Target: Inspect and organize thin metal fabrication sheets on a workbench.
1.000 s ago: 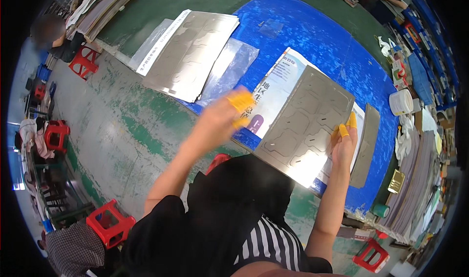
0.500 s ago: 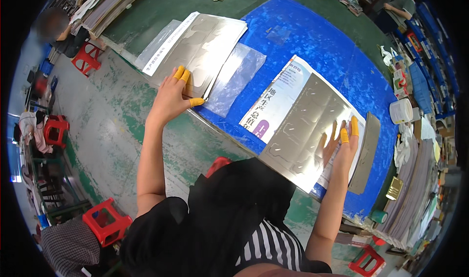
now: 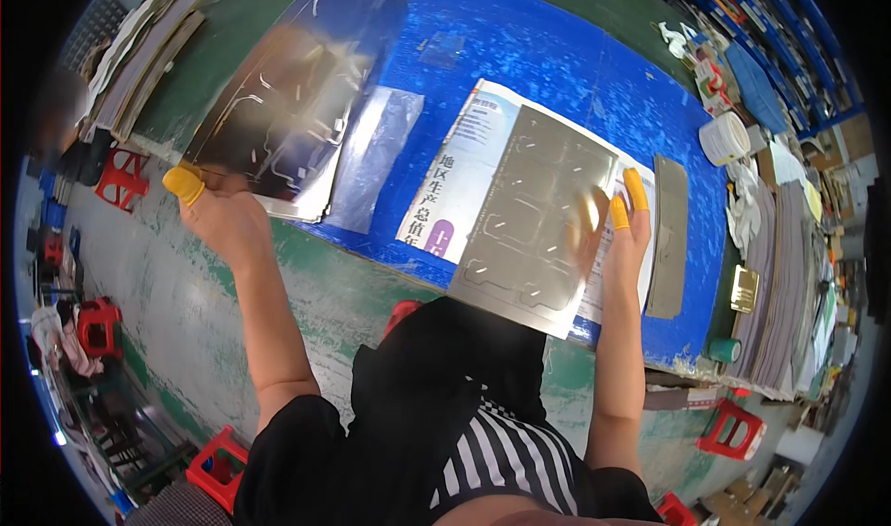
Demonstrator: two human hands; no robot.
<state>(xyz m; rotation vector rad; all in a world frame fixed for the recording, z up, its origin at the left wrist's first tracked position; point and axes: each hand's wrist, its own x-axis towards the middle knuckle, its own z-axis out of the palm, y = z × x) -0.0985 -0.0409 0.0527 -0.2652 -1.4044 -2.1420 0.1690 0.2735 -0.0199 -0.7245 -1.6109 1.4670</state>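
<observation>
At the near edge of the stack on the left, my left hand (image 3: pixel 230 220) pinches a thin shiny metal sheet (image 3: pixel 297 99). The yellow-capped thumb shows, while the other fingers are partly hidden and blurred. The sheet is smeared by motion and looks raised off the stack (image 3: pixel 295 209), whose near edge shows below it. My right hand (image 3: pixel 627 234) has its fingers stretched out, two of them in yellow finger cots, beside the right edge of another etched metal sheet (image 3: pixel 534 211). That sheet lies on a newspaper (image 3: pixel 443 169); whether the fingers touch it I cannot tell.
A clear plastic sheet (image 3: pixel 376 155) lies between stack and newspaper on the blue table top (image 3: pixel 575 71). To the right are a narrow grey strip (image 3: pixel 666 238), a white tub (image 3: pixel 724 138) and piled boards (image 3: pixel 780 275). Red stools (image 3: pixel 123 179) stand on the floor.
My left hand has gone from resting on the stack to gripping the top sheet, which now tilts up, blurred. My right hand stays by the other sheet. The view has shifted.
</observation>
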